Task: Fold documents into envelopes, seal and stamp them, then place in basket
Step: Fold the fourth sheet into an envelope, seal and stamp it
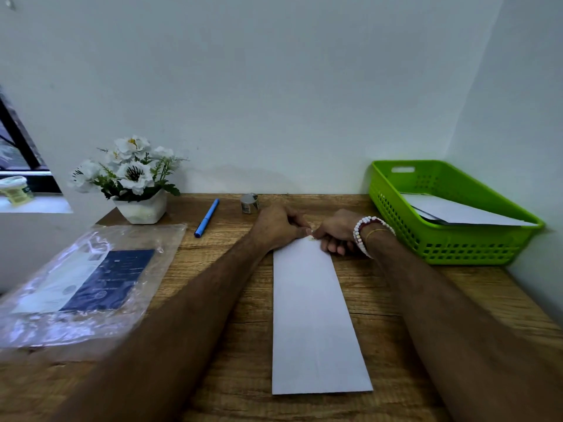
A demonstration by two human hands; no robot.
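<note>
Envelope (pixel 313 315) flat on the desk (pixel 246 330), centre-right, long axis from near edge to far edge. Both hands at its far end: left hand (pixel 278 223) and right hand (pixel 338 231) with fingers curled, thumb and forefinger tips pinched on a tiny stamp (pixel 312 237). Likely next: pressing down, then off to the basket (pixel 393 208) in the far right corner, nearer the right hand, path seemingly unobstructed. Beyond the hands, a roll (pixel 249 203) and pen (pixel 207 217); at the left edge, a packet (pixel 91 281).

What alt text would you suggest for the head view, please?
Left hand and right hand pinch what looks like a stamp at the far end of a white envelope on a desk. A green basket at right holds paper.
</note>
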